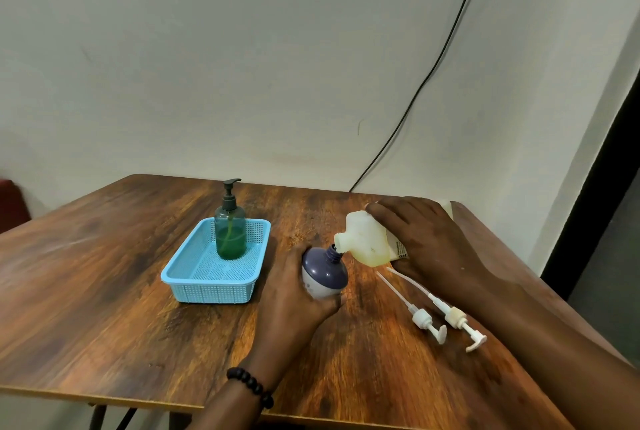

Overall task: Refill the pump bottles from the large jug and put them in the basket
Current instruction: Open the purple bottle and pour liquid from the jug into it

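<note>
My left hand (294, 294) grips a purple and white bottle (323, 273) with its pump removed, standing on the table with its neck tilted right. My right hand (426, 239) holds the large pale jug (367, 239) tipped over to the left, its spout touching the purple bottle's open neck. Yellowish liquid sits in the jug's lower side. A green pump bottle (230, 228), part full of green liquid, stands upright in the far end of the light blue basket (214, 287).
Two white pump heads with long tubes (424, 320) (457, 318) lie loose on the wooden table (104, 308), just below my right forearm. A black cable (415, 97) runs down the wall behind the table. The table's front edge is close to me.
</note>
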